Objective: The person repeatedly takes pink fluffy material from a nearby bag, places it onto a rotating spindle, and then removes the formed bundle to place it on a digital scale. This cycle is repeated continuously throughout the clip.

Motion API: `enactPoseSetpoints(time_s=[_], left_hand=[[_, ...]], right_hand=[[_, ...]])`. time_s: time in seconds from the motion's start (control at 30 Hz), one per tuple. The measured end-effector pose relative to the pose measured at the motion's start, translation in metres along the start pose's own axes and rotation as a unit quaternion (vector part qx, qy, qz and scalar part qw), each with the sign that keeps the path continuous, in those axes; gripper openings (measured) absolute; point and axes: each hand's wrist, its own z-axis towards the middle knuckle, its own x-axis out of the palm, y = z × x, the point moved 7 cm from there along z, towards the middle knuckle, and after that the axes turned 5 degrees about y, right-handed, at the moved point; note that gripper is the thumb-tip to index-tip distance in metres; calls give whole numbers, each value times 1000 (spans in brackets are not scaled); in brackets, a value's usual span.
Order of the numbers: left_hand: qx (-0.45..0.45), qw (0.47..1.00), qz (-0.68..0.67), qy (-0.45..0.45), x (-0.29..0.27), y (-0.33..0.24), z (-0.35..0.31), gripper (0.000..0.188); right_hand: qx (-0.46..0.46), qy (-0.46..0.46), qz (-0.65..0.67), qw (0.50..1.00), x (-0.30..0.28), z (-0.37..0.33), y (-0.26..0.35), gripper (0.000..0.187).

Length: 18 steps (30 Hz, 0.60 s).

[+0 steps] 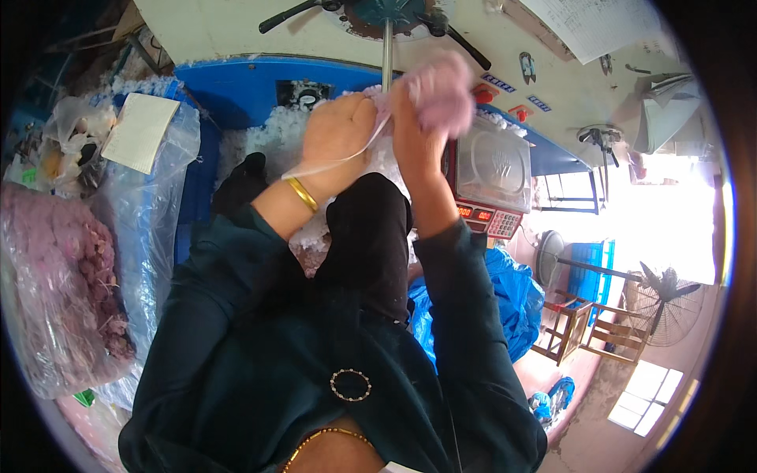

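Left hand: A hand (335,130) with a gold bangle (302,194) at its wrist is raised before a metal tube (387,55); its fingertips are hidden, so whether they pinch or merely rest cannot be told.

Right hand: Lifted just beside the left, the right hand (406,118) grips a pink plush piece (443,93), fingers folded in against it and largely covered by the pile.

Pink plush piece: Held high in front of the blue-edged workstation, near the tube; motion blur smears its outline, and its full shape cannot be made out.

White strip: A narrow white strip (327,165) curves beneath the left hand toward the right; its upper end is lost between the two.

Blue bin: White fibre stuffing (288,130) heaps inside the blue-walled bin (209,83), partly hidden by hands and knees.

Clear bag: At far left, a transparent bag (47,370) bulges with pink plush pieces (47,244), its outer side cut off by the lens rim.

Small bag: Above it, a crumpled clear bag (71,134) holds items too jumbled to identify, near a notepad (140,132) lying on plastic sheeting (181,138).

Counting scale: To the right of the forearm, a red scale (497,225) carries a clear tray (505,162) with glare across it.

Blue bag: A blue plastic bag (512,303) sits partly behind the right sleeve, its contents concealed.

Background: Window glare washes out detail around a blue crate (591,268) and a caged fan (666,303).
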Motion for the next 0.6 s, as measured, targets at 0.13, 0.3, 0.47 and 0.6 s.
enactPoseSetpoints(time_s=[0.13,0.3,0.47,0.6], left_hand=[[-89,996,-22,-20,-11,-7,1,28],[-115,989,-73,-49,-11,-6,-8,46],[-135,985,-106,-19,-9,-1,-20,41],[-126,977,-162,-56,-14,6,-35,32]], right_hand=[[228,-70,372,897,39,42,-61,7],[253,-96,310,911,70,64,-102,15],[226,-56,252,939,32,33,-54,15],[255,-37,340,904,18,16,-28,17]])
